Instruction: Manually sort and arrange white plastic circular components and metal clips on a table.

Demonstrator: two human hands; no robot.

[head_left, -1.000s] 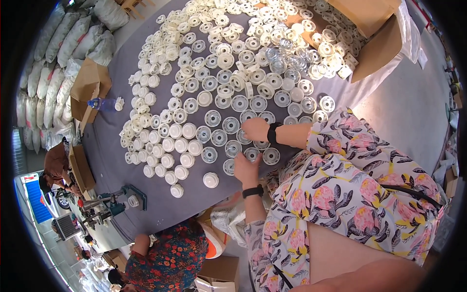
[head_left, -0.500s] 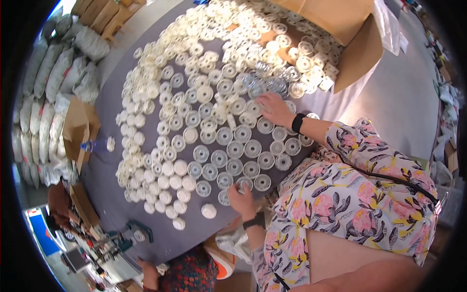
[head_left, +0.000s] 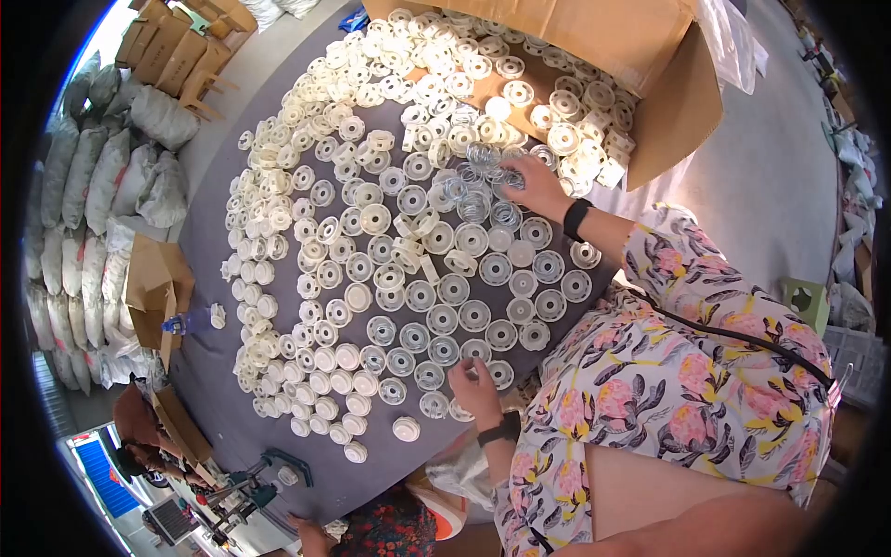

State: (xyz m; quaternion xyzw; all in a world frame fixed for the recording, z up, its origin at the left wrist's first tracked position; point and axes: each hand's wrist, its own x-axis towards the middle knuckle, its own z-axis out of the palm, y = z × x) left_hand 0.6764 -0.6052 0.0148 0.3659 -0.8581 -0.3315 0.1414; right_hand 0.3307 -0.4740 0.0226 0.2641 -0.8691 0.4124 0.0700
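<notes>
Rows of round whitish plastic parts with open centres (head_left: 474, 315) lie on the grey cloth. Metal coil springs (head_left: 472, 206) are heaped at the far right of the rows, and some nearer parts look to have coils in them. My right hand (head_left: 538, 188), wearing a dark wristband, reaches into the springs with its fingers closed on one at the edge of the heap. My left hand (head_left: 475, 390), also with a dark band, hovers over the near rows beside a round part (head_left: 476, 350). Its thumb and finger are pinched; what they hold is too small to make out.
An open cardboard box (head_left: 603, 37) spills more plastic parts across the table (head_left: 209, 362). White capped parts (head_left: 343, 381) cluster at the left. A green hand press (head_left: 278, 469) stands near another person's hand (head_left: 311, 534). Stacked sacks (head_left: 83, 186) line the left side.
My right hand has moved from the round parts up to the spring heap. My left hand stays over the near rows, fingers now pinched. The whole view has shifted slightly.
</notes>
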